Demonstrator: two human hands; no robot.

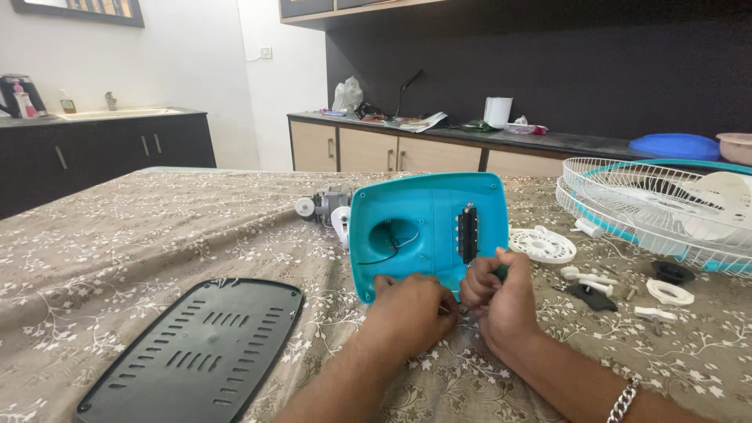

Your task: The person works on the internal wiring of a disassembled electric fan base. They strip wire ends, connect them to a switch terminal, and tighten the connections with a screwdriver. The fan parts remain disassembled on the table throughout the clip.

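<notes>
Tilting on edge, the teal fan base (pixel 427 227) looks light, rigid, hollow plastic. Left hand (pixel 411 313) steadies its lower rim; right hand (pixel 501 301) is closed around a small tool.

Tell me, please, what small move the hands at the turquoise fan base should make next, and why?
Probably steady the turquoise fan base with the left hand, since it stands tilted on its edge while the right hand works a green-handled tool at its lower rim.

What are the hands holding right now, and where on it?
Both hands, left and right, meet at the lower edge of the upturned teal fan base. The right hand grips a dark-handled tool; the left's hold cannot be told.
</notes>
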